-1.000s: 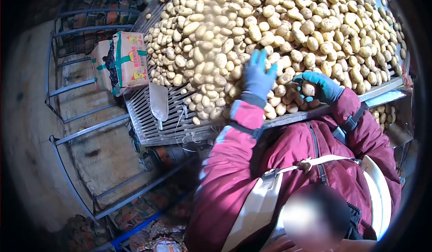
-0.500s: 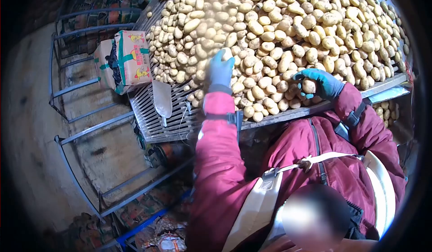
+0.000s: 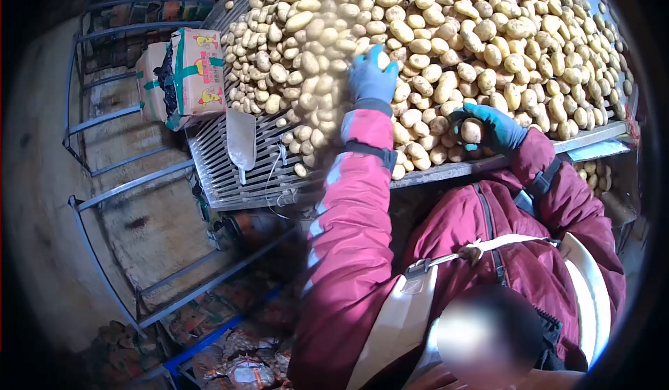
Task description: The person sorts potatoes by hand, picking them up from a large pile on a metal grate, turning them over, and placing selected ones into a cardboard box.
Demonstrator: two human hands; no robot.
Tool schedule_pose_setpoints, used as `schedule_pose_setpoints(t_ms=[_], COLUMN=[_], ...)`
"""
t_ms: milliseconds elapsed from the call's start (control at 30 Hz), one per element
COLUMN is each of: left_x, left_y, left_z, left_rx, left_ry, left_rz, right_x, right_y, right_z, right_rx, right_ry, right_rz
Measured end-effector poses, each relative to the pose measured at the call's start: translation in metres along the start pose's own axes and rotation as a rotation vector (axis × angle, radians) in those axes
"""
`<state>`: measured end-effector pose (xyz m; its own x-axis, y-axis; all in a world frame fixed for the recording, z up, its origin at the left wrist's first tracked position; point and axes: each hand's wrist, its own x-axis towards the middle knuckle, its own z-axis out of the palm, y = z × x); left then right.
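My left hand (image 3: 373,80), in a blue glove, reaches onto the heap of potatoes (image 3: 481,24). Its fingers are curled round a pale potato (image 3: 382,60) that shows between thumb and forefinger. Closer to the table's front edge, my right hand (image 3: 496,129) wears a blue-green glove and is wrapped round another potato (image 3: 472,131). The potatoes lie on a slatted metal sorting table (image 3: 209,174). Part of each palm is hidden by the gloves' backs.
A metal scoop (image 3: 241,139) lies on the slats at the left. Beside it stands a taped cardboard box (image 3: 188,76). Metal rail frames (image 3: 104,278) stand on the floor further left. More potatoes (image 3: 596,175) show below the table at the right.
My left hand has shifted right and slightly forward across the heap, fingers still round a potato. My right hand has stayed nearly in place with its potato. The view has shifted slightly.
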<state>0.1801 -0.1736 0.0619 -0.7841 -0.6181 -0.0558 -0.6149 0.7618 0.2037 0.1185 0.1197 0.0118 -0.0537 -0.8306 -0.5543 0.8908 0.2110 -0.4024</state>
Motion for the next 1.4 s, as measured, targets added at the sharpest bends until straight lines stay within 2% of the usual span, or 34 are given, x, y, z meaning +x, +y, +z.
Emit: schedule_pose_setpoints(t_ms=[33, 100, 133, 167, 233, 300, 333, 367, 400, 433, 467, 500, 533, 567, 600, 633, 667, 700, 733, 767, 800, 833, 900, 967, 1033, 1100, 1167, 1200, 1233, 1300, 1333, 1400], left_x=[-0.002, -0.007, -0.015, -0.027, -0.065, -0.090, -0.096, -0.100, -0.100, -0.095, -0.082, -0.072, -0.052, -0.026, -0.013, 0.001, 0.011, 0.015, 0.022, 0.018, 0.022, 0.026, 0.024, 0.025, 0.029, 0.035, 0.041, 0.055, 0.057, 0.048, 0.041, 0.024], left_y=[0.014, 0.033, 0.039, 0.046, 0.083, 0.109, 0.115, 0.121, 0.121, 0.104, 0.090, 0.071, 0.052, -0.006, -0.032, -0.052, -0.076, -0.079, -0.093, -0.092, -0.080, -0.065, -0.061, -0.061, -0.063, -0.062, -0.057, -0.082, -0.081, -0.091, -0.092, -0.069], left_z=[-0.005, -0.006, 0.010, 0.032, 0.038, 0.022, 0.026, 0.017, 0.009, 0.022, -0.002, -0.005, -0.029, 0.006, 0.002, -0.004, 0.004, 0.006, 0.024, 0.031, 0.027, 0.022, 0.024, 0.021, 0.027, 0.025, 0.014, 0.033, 0.022, 0.030, 0.032, 0.024], left_rx=[-0.006, -0.121, -0.346, -0.571, -0.901, -0.663, -0.695, -0.827, -0.967, -1.102, -0.964, -1.010, -0.875, -0.655, -0.517, -0.379, -0.233, -0.178, -0.128, 0.039, 0.078, 0.119, 0.159, 0.218, 0.137, 0.155, 0.077, -0.109, -0.259, -0.273, -0.270, 0.057], left_ry=[0.008, -0.121, -0.094, -0.077, -0.294, -0.219, -0.237, -0.374, -0.561, -0.666, -0.588, -0.368, -0.398, -0.086, -0.076, -0.066, -0.042, -0.113, -0.149, -0.015, -0.083, -0.151, -0.135, -0.111, -0.036, -0.007, -0.113, -0.085, -0.182, -0.151, -0.153, -0.035], left_rz=[-0.002, 0.130, 0.207, 0.287, 0.191, 0.430, 0.495, 0.450, 0.317, 0.261, 0.253, 0.204, -0.039, 0.110, 0.092, 0.075, 0.153, 0.097, 0.164, 0.346, 0.259, 0.171, 0.179, 0.187, 0.180, 0.171, 0.143, 0.040, -0.038, 0.156, 0.149, 0.241], right_x=[0.001, 0.005, 0.006, 0.004, -0.003, 0.003, 0.004, 0.001, 0.002, -0.020, -0.044, -0.064, -0.080, -0.117, -0.139, -0.172, -0.201, -0.247, -0.279, -0.301, -0.315, -0.316, -0.287, -0.244, -0.189, -0.132, -0.103, -0.094, -0.085, -0.059, -0.051, -0.045], right_y=[0.000, -0.002, 0.000, -0.005, -0.014, -0.006, 0.004, 0.007, 0.011, -0.006, -0.021, -0.028, -0.033, -0.049, -0.046, -0.047, -0.047, -0.052, -0.055, -0.041, -0.038, -0.038, -0.053, -0.057, -0.061, -0.051, -0.058, -0.062, -0.060, -0.055, -0.047, -0.044], right_z=[-0.002, -0.004, -0.008, -0.009, -0.011, -0.027, -0.036, -0.034, -0.028, -0.043, -0.032, -0.025, -0.032, -0.031, -0.065, -0.069, -0.094, -0.103, -0.129, -0.161, -0.172, -0.180, -0.133, -0.119, -0.092, -0.097, -0.042, -0.022, -0.010, -0.010, -0.016, -0.017], right_rx=[-0.010, 0.091, -0.065, -0.062, 0.217, 0.262, 0.237, 0.210, -0.496, 0.162, 0.133, 0.107, -0.116, -0.357, -0.353, -0.381, -0.474, -0.524, -0.629, -0.727, -0.714, -0.671, -0.566, -0.559, -0.476, -0.502, -0.527, -0.532, -0.532, -0.390, -0.395, -0.407], right_ry=[0.000, 0.043, -0.019, -0.015, -0.052, -0.107, -0.027, 0.054, 0.224, -0.034, 0.020, 0.078, 0.167, 0.261, 0.201, 0.303, 0.315, 0.436, 0.515, 0.613, 0.677, 0.637, 0.791, 0.686, 0.465, 0.399, 0.316, 0.238, 0.158, 0.109, 0.126, 0.142], right_rz=[-0.001, 0.018, -0.145, -0.154, -0.068, -0.073, -0.136, -0.198, -0.698, -0.069, -0.109, -0.147, -0.281, -0.323, -0.358, -0.417, -0.391, -0.276, -0.120, -0.262, -0.297, -0.397, -0.424, -0.387, -0.349, -0.313, -0.274, -0.326, -0.369, -0.267, -0.256, -0.242])
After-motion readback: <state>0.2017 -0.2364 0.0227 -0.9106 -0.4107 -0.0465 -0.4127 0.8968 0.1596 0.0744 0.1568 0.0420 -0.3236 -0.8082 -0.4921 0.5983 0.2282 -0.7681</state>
